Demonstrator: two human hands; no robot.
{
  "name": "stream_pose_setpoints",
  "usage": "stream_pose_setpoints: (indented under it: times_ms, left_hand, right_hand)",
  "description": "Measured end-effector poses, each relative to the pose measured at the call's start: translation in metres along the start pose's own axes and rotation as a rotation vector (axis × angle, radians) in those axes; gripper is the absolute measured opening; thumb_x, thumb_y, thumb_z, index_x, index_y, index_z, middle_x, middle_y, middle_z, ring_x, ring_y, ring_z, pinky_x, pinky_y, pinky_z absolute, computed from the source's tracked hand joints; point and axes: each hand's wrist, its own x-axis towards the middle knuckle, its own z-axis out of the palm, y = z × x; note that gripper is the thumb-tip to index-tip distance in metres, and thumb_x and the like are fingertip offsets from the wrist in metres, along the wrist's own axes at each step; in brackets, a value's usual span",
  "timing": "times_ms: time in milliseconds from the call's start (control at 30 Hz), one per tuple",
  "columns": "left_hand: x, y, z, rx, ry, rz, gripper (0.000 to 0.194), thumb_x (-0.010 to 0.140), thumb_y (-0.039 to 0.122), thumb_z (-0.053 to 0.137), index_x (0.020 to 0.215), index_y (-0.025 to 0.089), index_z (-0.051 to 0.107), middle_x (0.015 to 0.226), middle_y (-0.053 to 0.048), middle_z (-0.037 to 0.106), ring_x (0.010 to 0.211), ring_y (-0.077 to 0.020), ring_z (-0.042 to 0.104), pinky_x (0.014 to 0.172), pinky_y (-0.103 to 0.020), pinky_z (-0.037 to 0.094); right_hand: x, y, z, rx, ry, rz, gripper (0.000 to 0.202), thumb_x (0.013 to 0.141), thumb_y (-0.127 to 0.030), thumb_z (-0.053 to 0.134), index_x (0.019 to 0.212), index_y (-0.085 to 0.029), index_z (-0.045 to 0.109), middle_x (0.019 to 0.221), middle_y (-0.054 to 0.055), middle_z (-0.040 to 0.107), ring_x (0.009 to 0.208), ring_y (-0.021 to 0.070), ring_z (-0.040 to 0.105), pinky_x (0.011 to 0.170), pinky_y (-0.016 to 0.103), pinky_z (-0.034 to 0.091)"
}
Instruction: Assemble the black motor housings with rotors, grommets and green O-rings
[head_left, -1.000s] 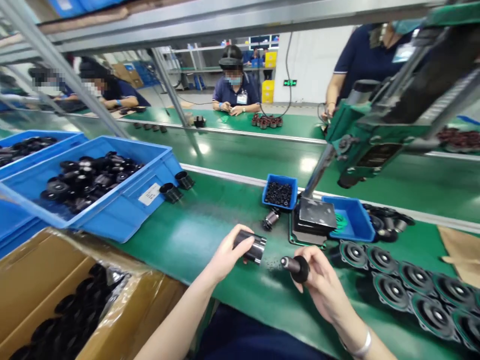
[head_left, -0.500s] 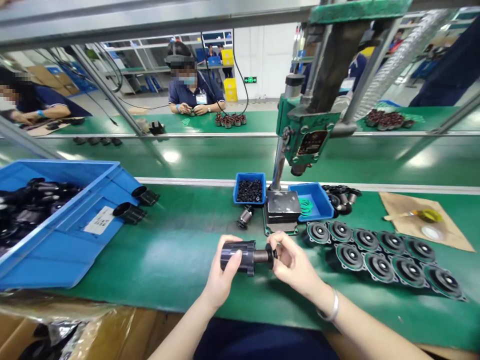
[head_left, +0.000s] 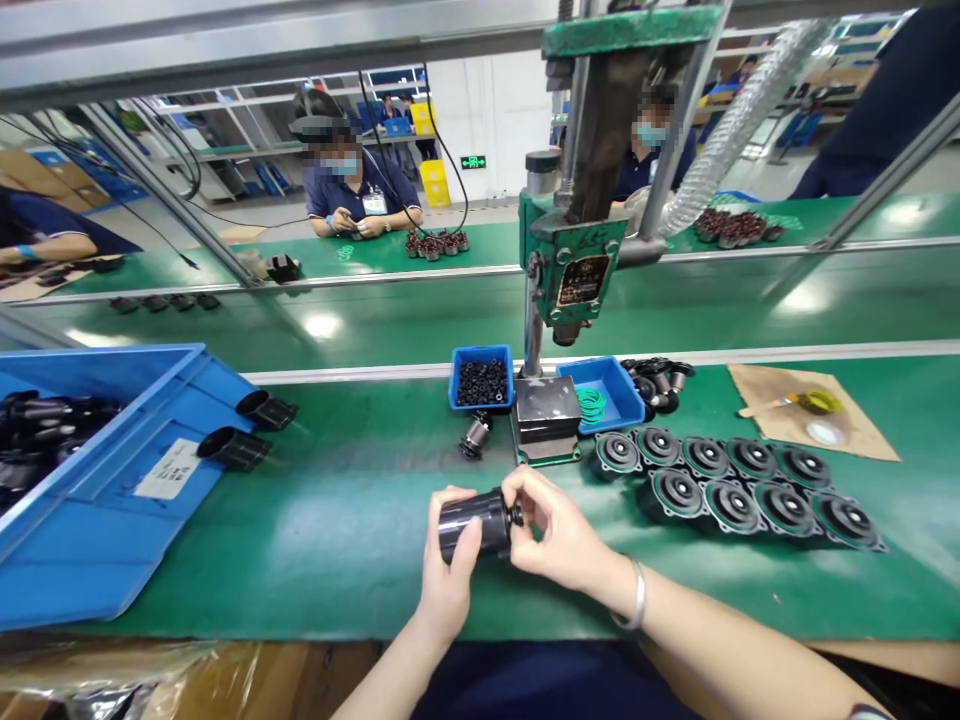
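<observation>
My left hand [head_left: 445, 572] is closed around a black cylindrical housing [head_left: 466, 527], held on its side just above the green bench, thumb across the front. At its right end, the fingers of my right hand [head_left: 559, 530] pinch the black end of a rotor [head_left: 515, 516]. Only that end shows; the rest of the rotor sits inside the housing. Behind my hands, a similar loose rotor [head_left: 476, 435] with a metal middle and black ends lies beside the base of a green press [head_left: 546, 408].
A blue bin [head_left: 169, 530] of black parts stands left, two housings [head_left: 234, 449] beside it. Small blue trays hold black rings [head_left: 482, 383] and green rings [head_left: 592, 405]. Several finished-looking housings [head_left: 736, 507] stand in rows on the right, before cardboard [head_left: 862, 425] with a brush. People sit opposite.
My right hand has moved left toward my left hand, and the rotor has slid into the housing; its metal middle no longer shows. The whole view has shifted slightly.
</observation>
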Motion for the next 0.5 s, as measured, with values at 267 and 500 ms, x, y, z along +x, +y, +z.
stream_pose_setpoints:
  times_ms: [267, 500]
  left_hand:
    - [0.008, -0.016, 0.008, -0.171, -0.156, 0.030, 0.048, 0.084, 0.059, 0.056, 0.116, 0.023, 0.050, 0.114, -0.008, 0.059, 0.104, -0.0250, 0.060, 0.092, -0.038, 0.050]
    - [0.025, -0.022, 0.018, 0.102, -0.448, 0.005, 0.056, 0.067, 0.016, 0.071, 0.118, 0.021, 0.048, 0.117, -0.007, 0.061, 0.106, -0.0245, 0.061, 0.094, -0.039, 0.050]
  right_hand:
    - [0.007, -0.056, -0.031, -0.774, -0.232, -0.189, 0.020, 0.072, -0.011, 0.052, 0.089, -0.018, 0.046, 0.093, 0.001, 0.044, 0.070, 0.0089, 0.043, 0.060, 0.020, 0.035]
    - [0.010, -0.036, -0.016, -1.377, -0.500, -0.275, 0.018, 0.081, -0.020, 0.055, 0.096, -0.012, 0.054, 0.095, 0.007, 0.050, 0.062, 0.0124, 0.050, 0.053, 0.027, 0.033]
